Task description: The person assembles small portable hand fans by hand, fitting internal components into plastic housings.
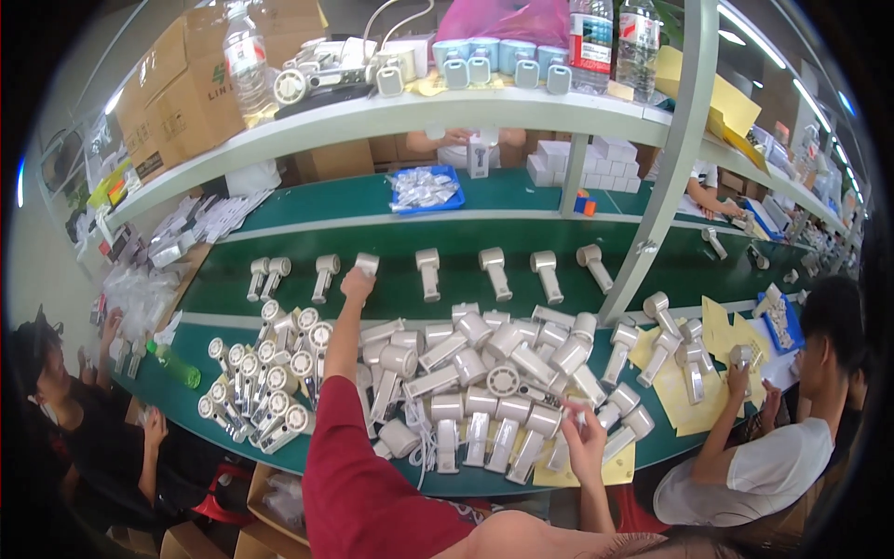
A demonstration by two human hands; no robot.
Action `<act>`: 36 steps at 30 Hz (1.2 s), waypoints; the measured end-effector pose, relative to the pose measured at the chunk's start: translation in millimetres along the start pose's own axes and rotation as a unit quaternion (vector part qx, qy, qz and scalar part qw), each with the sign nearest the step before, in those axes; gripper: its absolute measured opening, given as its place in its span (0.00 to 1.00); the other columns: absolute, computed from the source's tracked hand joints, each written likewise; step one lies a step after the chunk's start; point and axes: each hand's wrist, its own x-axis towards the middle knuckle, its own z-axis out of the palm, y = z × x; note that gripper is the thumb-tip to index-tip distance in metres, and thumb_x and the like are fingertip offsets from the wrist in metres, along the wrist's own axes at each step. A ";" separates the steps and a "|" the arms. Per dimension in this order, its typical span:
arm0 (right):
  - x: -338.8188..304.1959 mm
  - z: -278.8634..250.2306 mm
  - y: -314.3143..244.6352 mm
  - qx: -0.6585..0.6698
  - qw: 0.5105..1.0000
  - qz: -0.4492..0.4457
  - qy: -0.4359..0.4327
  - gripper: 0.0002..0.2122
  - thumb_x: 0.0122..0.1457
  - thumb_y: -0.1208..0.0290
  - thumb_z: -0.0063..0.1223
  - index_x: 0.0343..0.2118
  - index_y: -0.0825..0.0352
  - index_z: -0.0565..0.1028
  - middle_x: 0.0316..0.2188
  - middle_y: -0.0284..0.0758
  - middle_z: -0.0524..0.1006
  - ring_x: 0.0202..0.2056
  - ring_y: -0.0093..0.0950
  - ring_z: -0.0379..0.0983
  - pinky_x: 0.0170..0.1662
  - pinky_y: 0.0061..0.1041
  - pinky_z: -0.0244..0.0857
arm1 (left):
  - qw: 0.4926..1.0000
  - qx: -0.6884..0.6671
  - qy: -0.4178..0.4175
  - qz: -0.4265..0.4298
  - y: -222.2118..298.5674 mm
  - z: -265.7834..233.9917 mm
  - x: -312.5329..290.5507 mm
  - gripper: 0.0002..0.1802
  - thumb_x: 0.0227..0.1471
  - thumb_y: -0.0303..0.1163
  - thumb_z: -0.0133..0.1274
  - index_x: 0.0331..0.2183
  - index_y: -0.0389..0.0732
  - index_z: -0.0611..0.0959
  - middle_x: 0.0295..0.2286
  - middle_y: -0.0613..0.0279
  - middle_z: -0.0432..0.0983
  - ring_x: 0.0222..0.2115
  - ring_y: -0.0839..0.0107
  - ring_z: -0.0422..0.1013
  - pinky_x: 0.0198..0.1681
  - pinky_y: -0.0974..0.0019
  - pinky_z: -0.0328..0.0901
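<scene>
My left arm, in a red sleeve, stretches far forward to the green conveyor belt (391, 239). There my left hand (356, 283) is closed on a white handheld fan (368, 262), whose handle is mostly hidden by the fingers. Several similar handheld fans (427, 270) lie spaced out in a row on the belt. Close to my body, my right hand (585, 436) is raised by the right side of a big pile of white handheld fans (475, 359). Its fingers are curled together around something small and pale that I cannot make out.
More fans stand grouped at the left (270, 373), beside a green bottle (174, 365). A metal post (663, 177) and shelf (391, 114) rise over the belt. A blue tray (454, 197) of small packets lies beyond. Co-workers (745, 466) sit at both sides.
</scene>
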 end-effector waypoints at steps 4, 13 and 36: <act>-17.9 -12.7 18.1 -0.039 0.994 0.014 0.096 0.12 0.52 0.79 0.43 0.42 0.73 0.67 0.33 0.28 0.66 0.23 0.10 0.52 0.25 0.07 0.47 | 0.950 0.256 0.164 -0.074 17.2 32.6 -0.8 0.27 0.44 0.35 0.45 0.45 0.30 0.68 0.46 0.46 0.61 0.46 0.57 0.60 0.48 0.51 0.51; 1.4 28.9 0.6 -0.105 0.993 -0.029 0.048 0.11 0.57 0.75 0.34 0.32 0.74 0.72 0.27 0.33 0.62 0.28 0.22 0.58 0.31 0.16 0.51 | 0.993 -0.038 -0.076 0.084 123.8 89.7 3.8 0.48 0.36 0.55 0.54 0.47 0.24 0.61 0.40 0.42 0.68 0.40 0.53 0.68 0.39 0.54 0.65; 11.1 150.8 -32.8 -0.053 0.967 -0.247 -0.028 0.06 0.52 0.76 0.45 0.22 0.74 0.67 0.29 0.40 0.61 0.28 0.30 0.60 0.30 0.23 0.56 | 0.448 -0.871 -0.173 -0.104 115.4 -141.0 -328.2 0.17 0.52 0.44 0.39 0.32 0.39 0.71 0.17 0.64 0.65 0.17 0.76 0.61 0.20 0.75 0.59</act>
